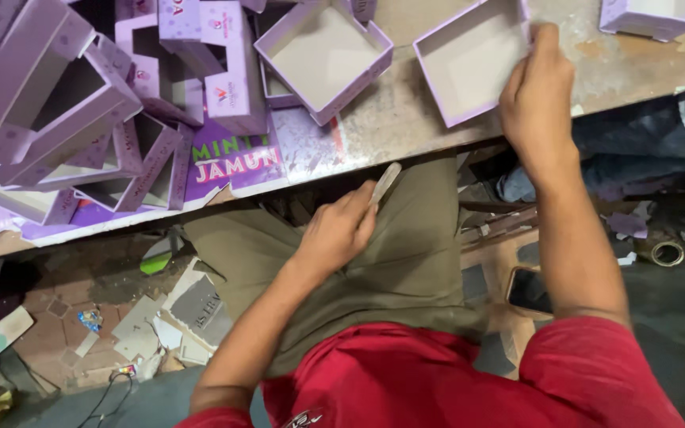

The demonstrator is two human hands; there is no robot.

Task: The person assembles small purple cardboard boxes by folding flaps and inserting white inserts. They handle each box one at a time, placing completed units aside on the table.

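The right hand is laid on the near corner of an open lilac tray lying ahead on the desk, while a flat stick, pointing toward it, is clamped in the lower left hand.

The right hand covers one corner of a lilac box tray, whose top the frame edge crops.

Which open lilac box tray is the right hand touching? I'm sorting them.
The right hand rests on the tray lying flat right of centre. The tilted tray beside it and the corner tray go untouched.
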